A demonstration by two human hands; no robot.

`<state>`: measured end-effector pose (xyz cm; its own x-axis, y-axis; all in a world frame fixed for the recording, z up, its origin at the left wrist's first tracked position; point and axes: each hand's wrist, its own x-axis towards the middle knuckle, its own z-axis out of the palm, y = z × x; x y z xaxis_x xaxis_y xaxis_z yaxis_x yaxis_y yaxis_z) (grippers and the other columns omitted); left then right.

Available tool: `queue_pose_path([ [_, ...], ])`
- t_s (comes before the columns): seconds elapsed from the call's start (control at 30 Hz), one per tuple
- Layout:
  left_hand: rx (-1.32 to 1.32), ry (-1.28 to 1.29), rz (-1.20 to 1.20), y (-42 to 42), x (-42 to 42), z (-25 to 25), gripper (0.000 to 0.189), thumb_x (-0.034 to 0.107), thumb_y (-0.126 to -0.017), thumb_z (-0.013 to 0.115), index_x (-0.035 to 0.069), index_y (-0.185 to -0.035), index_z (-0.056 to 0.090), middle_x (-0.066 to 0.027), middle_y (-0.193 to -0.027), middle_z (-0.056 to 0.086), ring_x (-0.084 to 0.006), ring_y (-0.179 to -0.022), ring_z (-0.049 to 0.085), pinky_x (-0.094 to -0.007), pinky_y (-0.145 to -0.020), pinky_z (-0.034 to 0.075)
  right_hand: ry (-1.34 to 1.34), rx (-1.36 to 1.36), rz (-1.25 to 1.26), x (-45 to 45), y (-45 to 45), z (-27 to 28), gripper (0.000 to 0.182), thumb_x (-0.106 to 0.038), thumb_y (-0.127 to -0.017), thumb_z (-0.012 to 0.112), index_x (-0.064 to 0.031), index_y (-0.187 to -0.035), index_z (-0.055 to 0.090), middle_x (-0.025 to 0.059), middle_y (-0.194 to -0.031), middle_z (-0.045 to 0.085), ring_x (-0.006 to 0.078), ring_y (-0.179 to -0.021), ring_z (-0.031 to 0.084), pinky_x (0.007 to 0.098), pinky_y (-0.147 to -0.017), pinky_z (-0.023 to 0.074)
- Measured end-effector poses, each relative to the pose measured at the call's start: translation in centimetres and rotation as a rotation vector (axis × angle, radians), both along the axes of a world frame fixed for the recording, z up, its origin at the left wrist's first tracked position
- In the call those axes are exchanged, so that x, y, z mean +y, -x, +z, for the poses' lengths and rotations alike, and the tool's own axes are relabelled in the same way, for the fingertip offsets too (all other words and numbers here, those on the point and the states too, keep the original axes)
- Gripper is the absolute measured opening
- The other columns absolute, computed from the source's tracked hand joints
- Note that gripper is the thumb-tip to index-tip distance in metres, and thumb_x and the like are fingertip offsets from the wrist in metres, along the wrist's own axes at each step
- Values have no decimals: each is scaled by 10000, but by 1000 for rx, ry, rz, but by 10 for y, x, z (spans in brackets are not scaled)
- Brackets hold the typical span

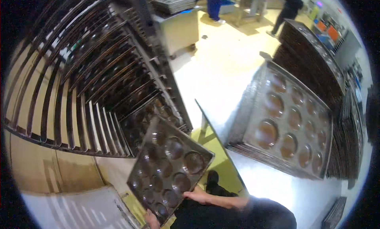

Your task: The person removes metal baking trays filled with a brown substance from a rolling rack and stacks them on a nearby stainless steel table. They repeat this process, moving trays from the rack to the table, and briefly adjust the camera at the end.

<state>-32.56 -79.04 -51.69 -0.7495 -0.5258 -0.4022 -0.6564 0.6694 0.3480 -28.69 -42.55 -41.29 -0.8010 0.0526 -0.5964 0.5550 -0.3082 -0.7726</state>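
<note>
Both of my hands hold a dark metal baking tray [166, 180] with several round wells, tilted in front of my body. My left hand [152, 219] grips its near left edge, partly cut off by the bottom of the picture. The fingers of my right hand [197, 195] close on the right edge. The tray's far corner reaches the lower opening of a tall metal tray rack [160, 77], where other dark moulded trays [139, 119] sit on the runners. Whether the held tray rests on a runner, I cannot tell.
To the right, a stack of moulded trays [297, 122] stands on a shiny metal table [258, 172]. Taller tray stacks [308, 59] rise behind it. Beyond are a wheeled cabinet [181, 30] bearing more trays [173, 3], and two people [213, 4] on the yellow floor [234, 48].
</note>
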Motion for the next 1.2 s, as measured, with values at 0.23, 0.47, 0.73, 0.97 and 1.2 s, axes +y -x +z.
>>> queue_pose_path([
  [0.23, 511, -561, -96, 29, 113, 92, 464, 357, -984, 456, -89, -963, 585, -73, -847, 613, -168, -723, 532, -337, -670, 463, -118, 203, -46, 77, -86, 147, 515, -327, -790, 711, -6, -1166, 567, 123, -1062, 628, 217, -960, 583, 351, -851, 463],
  [0.47, 665, -494, -940, 52, 293, 277, 253, 160, -970, 455, -65, -1037, 550, -112, -869, 608, -170, -798, 536, -314, -755, 434, -373, 379, -640, 118, -224, 197, 581, -234, -761, 762, 15, -1221, 508, 136, -1140, 590, 234, -1021, 565, 367, -907, 449],
  [0.73, 748, -321, -1775, 41, 465, 358, 199, 144, -914, 493, -34, -988, 542, -271, -857, 603, -467, -821, 557, -513, -693, 429, -338, 489, -1338, 130, -295, 179, 718, -236, -739, 777, 15, -1309, 420, 133, -1224, 526, 236, -1157, 483, 385, -1008, 371],
  [0.97, 855, -218, -1782, 29, 535, 331, 185, 146, -897, 517, -38, -905, 541, -276, -837, 607, -479, -807, 562, -537, -719, 436, -325, 223, -1139, 195, -335, 182, 479, -430, -831, 677, 41, -872, 600, 157, -736, 644, 248, -689, 677, 291, -547, 535],
  [1.2, 842, -308, -1588, 35, 593, 298, 233, 188, -893, 529, -38, -895, 588, -295, -790, 608, -491, -776, 578, -543, -718, 456, -1794, -82, -1219, 217, -328, 275, 294, -339, -896, 585, -58, -843, 651, 116, -719, 634, 261, -645, 590, 389, -755, 453],
])
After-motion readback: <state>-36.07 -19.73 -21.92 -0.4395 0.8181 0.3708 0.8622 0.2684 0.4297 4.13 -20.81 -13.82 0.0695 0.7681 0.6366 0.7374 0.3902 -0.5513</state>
